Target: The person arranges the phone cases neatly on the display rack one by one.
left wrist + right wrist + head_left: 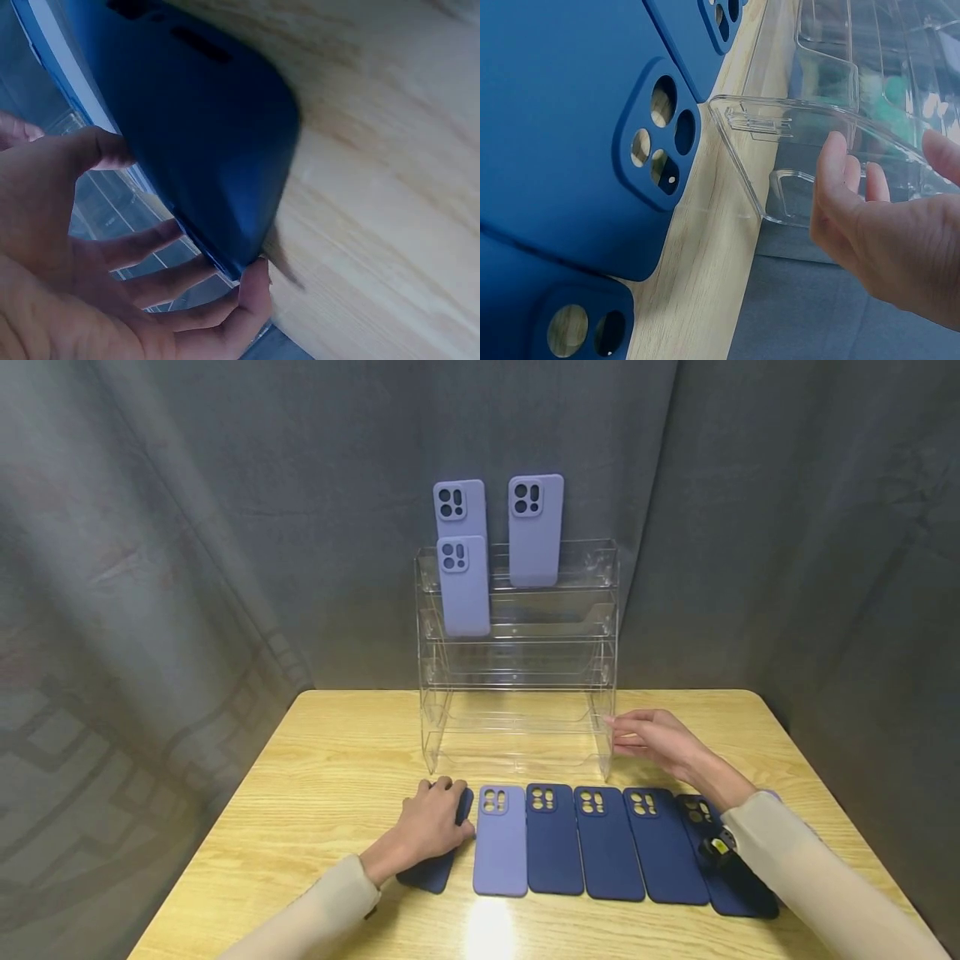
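Note:
My left hand (430, 825) holds a dark blue phone case (429, 875) at the left end of a row on the table. In the left wrist view, the thumb and fingers lie along the edges of that case (202, 142). My right hand (660, 743) is at the right side panel of a clear acrylic tiered rack (517, 722); its fingers are bent loosely by the panel in the right wrist view, and firm contact cannot be made out. Three lilac phone cases stand in the upper tiers, one of them a lilac case (536, 539) at the top right.
Right of the held case lie a lilac case (500, 852) and several dark blue cases (555, 852) side by side. My right forearm passes over the rightmost blue case (738, 885). A grey curtain (360, 527) hangs behind the wooden table (337, 743).

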`<state>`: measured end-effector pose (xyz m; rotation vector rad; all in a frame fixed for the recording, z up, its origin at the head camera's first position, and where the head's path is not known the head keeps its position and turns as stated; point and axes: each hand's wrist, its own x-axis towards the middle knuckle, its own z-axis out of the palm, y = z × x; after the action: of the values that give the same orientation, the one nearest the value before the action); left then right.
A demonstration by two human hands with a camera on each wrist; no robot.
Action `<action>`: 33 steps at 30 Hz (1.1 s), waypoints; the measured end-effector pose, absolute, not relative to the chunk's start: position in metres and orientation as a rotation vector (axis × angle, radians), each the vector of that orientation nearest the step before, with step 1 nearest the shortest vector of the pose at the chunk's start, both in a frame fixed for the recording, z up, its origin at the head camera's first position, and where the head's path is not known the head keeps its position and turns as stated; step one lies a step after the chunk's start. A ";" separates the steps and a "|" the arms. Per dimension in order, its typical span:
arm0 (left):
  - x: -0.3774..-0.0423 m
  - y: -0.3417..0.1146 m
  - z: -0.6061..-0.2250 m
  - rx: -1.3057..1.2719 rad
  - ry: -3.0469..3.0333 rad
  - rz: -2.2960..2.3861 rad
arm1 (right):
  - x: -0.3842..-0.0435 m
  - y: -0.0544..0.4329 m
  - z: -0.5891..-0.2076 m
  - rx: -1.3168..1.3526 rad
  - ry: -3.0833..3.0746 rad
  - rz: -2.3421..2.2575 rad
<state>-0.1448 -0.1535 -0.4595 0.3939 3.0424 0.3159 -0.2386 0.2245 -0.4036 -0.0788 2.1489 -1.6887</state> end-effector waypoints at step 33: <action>-0.159 -0.138 -0.415 0.610 3.448 0.522 | -0.241 0.226 -0.405 -0.068 2.150 -1.690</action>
<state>-0.1592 -0.1381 -0.4151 0.6097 3.4484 0.5218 -0.2413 0.2256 -0.4049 -0.0683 2.1499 -1.6899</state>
